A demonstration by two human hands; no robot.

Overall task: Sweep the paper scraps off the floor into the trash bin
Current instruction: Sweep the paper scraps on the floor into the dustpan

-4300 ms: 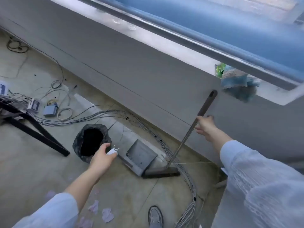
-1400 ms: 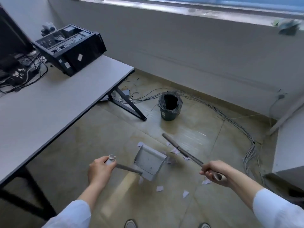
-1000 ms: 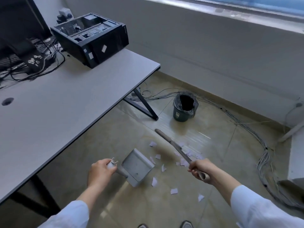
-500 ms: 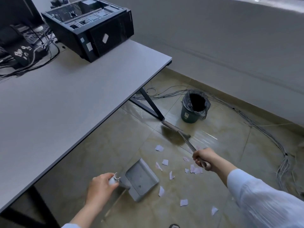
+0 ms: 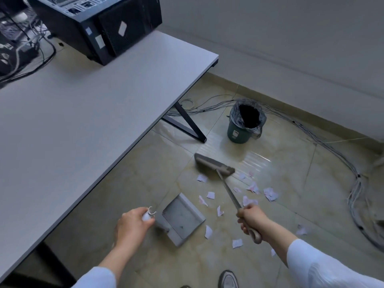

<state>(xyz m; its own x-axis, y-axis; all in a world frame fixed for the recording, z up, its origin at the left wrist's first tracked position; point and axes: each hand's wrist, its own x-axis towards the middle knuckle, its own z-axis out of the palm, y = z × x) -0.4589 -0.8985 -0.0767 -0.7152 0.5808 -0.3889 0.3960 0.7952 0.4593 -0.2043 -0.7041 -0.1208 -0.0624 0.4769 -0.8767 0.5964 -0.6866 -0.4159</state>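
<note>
Gripping the dustpan (image 5: 181, 217) left hand (image 5: 133, 224) and broom (image 5: 215, 165) right hand (image 5: 250, 218), the person starts sweeping; next, drag paper scraps (image 5: 251, 188) panward.

Dim daylight, floor (image 5: 255, 161) glare, edge distortion.

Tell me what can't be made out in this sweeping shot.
- Inside of the trash bin, head view: too dark to see.
- Floor beneath the desk: the desktop hides it.
- Shoe: cut by the bottom edge.
- Paper scraps near the broom: blurred.
</note>
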